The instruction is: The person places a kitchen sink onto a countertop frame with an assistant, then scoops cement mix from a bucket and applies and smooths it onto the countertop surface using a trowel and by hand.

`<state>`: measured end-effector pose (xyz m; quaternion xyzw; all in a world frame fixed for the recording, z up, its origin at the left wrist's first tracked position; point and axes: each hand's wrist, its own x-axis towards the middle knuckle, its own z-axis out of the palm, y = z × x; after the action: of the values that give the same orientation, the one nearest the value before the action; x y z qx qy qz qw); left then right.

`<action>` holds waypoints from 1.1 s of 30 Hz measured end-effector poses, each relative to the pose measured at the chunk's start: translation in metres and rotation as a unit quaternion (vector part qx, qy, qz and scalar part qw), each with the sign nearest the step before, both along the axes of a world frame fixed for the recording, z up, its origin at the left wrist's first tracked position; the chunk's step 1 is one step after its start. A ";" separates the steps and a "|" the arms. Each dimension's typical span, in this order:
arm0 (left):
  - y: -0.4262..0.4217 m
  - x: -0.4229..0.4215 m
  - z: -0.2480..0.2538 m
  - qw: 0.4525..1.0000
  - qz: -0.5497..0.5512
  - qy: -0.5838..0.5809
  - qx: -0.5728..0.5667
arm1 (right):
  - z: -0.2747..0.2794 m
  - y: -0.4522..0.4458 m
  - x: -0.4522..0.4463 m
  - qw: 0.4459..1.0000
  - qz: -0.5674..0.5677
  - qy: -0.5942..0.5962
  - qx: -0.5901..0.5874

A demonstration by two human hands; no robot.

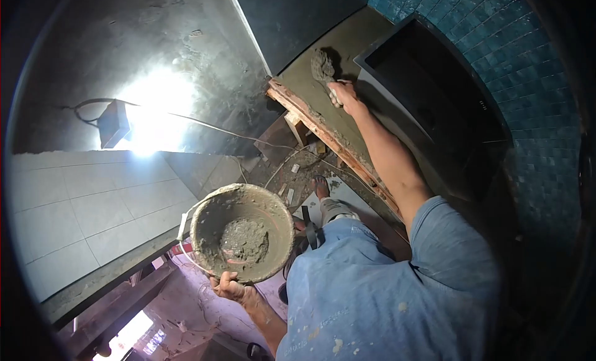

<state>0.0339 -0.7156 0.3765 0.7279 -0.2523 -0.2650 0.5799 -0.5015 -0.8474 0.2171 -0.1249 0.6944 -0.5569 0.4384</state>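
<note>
My left hand [231,288] is closed on the rim of a mortar-caked bucket [282,227], tilted so that its inside faces me. A lump of wet grey mortar [245,242] lies at its bottom, and its white handle [184,227] hangs at the left side. With my arm stretched far forward, my right hand [344,95] grips a tool that looks like a trowel, its blade hidden under a mortar load [322,65]. That load is at the grey mortar-covered ledge [354,35]; whether it touches the surface I cannot tell. The ledge runs along a dark sink basin [428,81].
A wooden form board [338,147] edges the ledge. A glaring work lamp [114,124] trails a cable across to the board. Rubble [292,175] litters the floor around my feet. Pale tiles [93,203] cover a surface at left; blue tiles [496,38] line the right wall.
</note>
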 end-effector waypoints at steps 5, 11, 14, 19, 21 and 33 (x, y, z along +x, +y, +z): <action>0.003 0.007 -0.003 1.000 -0.002 -0.018 -0.006 | 0.011 -0.001 0.012 0.998 -0.048 -0.008 0.041; 0.003 0.006 -0.001 0.998 0.003 0.050 -0.026 | -0.044 -0.032 -0.033 0.998 -0.047 -0.041 -0.033; 0.001 0.001 0.002 0.999 0.000 0.039 -0.030 | -0.031 -0.029 -0.026 0.999 0.009 -0.020 0.027; 0.004 0.010 -0.010 1.000 0.013 0.010 -0.020 | -0.041 -0.025 -0.020 0.999 0.009 -0.024 0.035; 0.006 0.016 -0.012 0.999 0.013 0.038 -0.014 | -0.120 -0.037 -0.048 0.976 -0.019 0.187 0.110; 0.018 0.045 -0.033 0.997 0.014 0.079 -0.005 | -0.095 -0.088 -0.082 0.986 -0.094 0.139 0.020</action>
<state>0.0790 -0.6976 0.3435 0.7056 -0.1965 -0.3121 0.6051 -0.5831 -0.9353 0.1226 -0.1264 0.7685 -0.5587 0.2852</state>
